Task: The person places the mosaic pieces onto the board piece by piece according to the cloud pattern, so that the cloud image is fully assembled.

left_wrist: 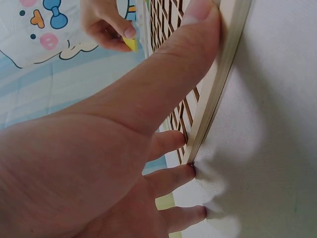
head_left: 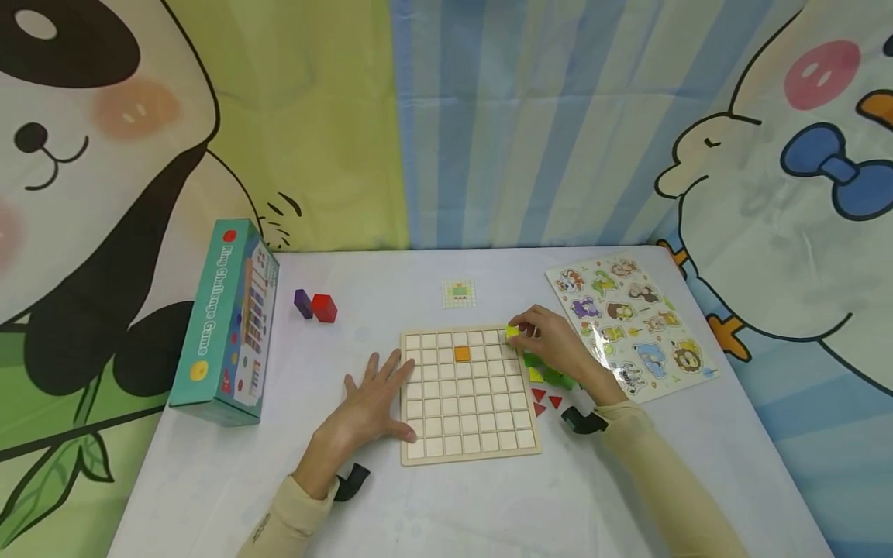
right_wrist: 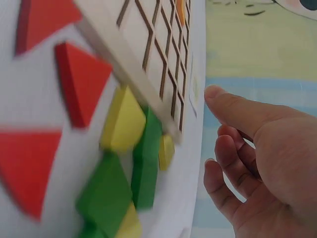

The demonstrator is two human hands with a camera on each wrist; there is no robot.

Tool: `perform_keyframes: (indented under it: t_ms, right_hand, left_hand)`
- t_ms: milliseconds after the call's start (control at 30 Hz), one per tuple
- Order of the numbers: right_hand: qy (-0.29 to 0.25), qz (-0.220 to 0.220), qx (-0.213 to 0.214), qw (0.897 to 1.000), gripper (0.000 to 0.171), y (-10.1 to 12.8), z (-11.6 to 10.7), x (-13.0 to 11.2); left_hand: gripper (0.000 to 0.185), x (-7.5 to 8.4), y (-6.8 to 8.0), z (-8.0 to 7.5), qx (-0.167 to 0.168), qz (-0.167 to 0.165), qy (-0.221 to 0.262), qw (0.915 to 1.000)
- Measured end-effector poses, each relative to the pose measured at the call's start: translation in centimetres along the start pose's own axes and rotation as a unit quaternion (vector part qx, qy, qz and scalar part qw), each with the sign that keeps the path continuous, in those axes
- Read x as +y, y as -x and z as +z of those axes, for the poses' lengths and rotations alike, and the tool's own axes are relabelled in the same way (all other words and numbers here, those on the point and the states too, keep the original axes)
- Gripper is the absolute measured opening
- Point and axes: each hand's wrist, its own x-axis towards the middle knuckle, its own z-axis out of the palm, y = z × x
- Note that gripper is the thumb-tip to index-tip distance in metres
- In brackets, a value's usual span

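Between the side edges of the white tabletop (head_left: pixel 446 511) lies a grid board (head_left: pixel 477 404). The left hand (head_left: pixel 364 404), fingers spread, touches it; the right hand (head_left: pixel 556 346) pinches a yellow block (head_left: pixel 512 331) at the board's far-right corner.

Teal Ring Challenge Game box (head_left: pixel 226 329), glossy cartoon-animal sheet (head_left: pixel 631 322), striped backdrop (head_left: pixel 481 124), printed panda (head_left: pixel 105 186)

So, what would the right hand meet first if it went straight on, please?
Past the far-right corner of the wooden board, the right hand would probably meet the small patterned card, though height is unclear.
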Motion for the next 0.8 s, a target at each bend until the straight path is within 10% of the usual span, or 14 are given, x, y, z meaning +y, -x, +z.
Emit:
perform_keyframes:
  t_ms: [800]
  right_hand:
    - [0.029,-0.019,-0.054,0.998,0.026,-0.6,4.6,-3.1]
  left_hand:
    - [0.12,0.1,-0.1,0.1,-0.001,-0.011,0.006,0.9999]
